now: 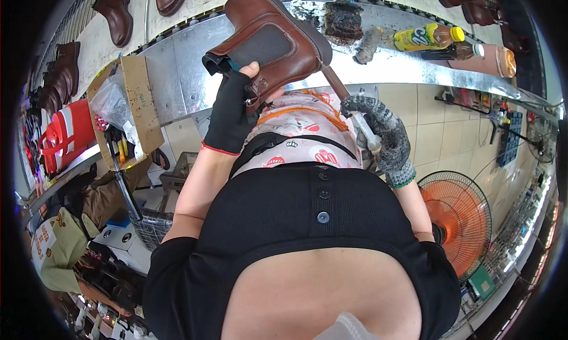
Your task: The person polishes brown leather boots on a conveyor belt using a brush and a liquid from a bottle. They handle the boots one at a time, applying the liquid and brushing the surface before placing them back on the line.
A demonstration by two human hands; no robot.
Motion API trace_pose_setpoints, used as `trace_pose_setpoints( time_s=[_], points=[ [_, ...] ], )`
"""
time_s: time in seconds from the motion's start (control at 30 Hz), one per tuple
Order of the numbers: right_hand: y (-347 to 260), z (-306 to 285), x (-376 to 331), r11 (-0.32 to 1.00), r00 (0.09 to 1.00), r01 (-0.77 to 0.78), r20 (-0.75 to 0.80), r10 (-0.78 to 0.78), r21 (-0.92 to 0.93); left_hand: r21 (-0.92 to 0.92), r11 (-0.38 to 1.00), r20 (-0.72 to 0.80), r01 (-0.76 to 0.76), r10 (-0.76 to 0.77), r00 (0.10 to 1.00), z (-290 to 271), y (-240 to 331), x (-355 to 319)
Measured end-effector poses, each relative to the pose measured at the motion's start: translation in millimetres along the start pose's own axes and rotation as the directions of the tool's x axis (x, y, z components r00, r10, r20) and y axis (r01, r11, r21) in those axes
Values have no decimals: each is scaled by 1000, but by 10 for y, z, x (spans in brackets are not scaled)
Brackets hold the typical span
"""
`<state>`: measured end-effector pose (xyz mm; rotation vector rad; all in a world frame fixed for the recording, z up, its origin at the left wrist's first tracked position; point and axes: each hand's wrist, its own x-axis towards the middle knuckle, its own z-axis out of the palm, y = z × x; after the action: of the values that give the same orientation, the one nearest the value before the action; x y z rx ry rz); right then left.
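My left hand (229, 112), in a black fingerless glove, grips a brown ankle boot (266, 41) by its opening and elastic side, holding it up over my lap. My right hand (381, 136), in a grey knitted glove, is closed around a thin brush with a brown handle (336, 84) whose end reaches up to the boot's sole edge. Below both hands lies my patterned apron (299, 133) and black top.
A metal conveyor bench (177, 73) runs across the top, carrying a dark stained pot (342, 20), a yellow bottle (427, 37) and a pink bottle (494, 59). More brown boots (115, 11) lie beyond. A cardboard box (133, 103) sits left, an orange fan (458, 213) right.
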<state>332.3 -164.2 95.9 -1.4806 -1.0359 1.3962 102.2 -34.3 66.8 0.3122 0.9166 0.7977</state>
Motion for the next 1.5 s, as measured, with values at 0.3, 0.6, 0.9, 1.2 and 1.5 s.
trace_pose_setpoints(
  time_s=[0.3,0.6,0.9,1.2,1.5],
  points=[
    [171,15,-14,955,985,168,7,-171,-246,-39,999,87,-30,33,996,-18,63,29],
    [106,-160,-48,801,992,-86,123,16,593,-103,995,101,-10,21,995,-116,96,77],
    [216,-55,314,859,982,98,-190,-1,502,75,997,12,-24,23,1000,-146,300,87],
    [1238,122,1350,960,868,-85,-453,203,266,367,911,316,-188,68,946,454,973,1340],
    [1599,114,1395,999,884,-34,-466,44,29,884,175,276,-433,551,787,1029,975,3445]
  ],
)
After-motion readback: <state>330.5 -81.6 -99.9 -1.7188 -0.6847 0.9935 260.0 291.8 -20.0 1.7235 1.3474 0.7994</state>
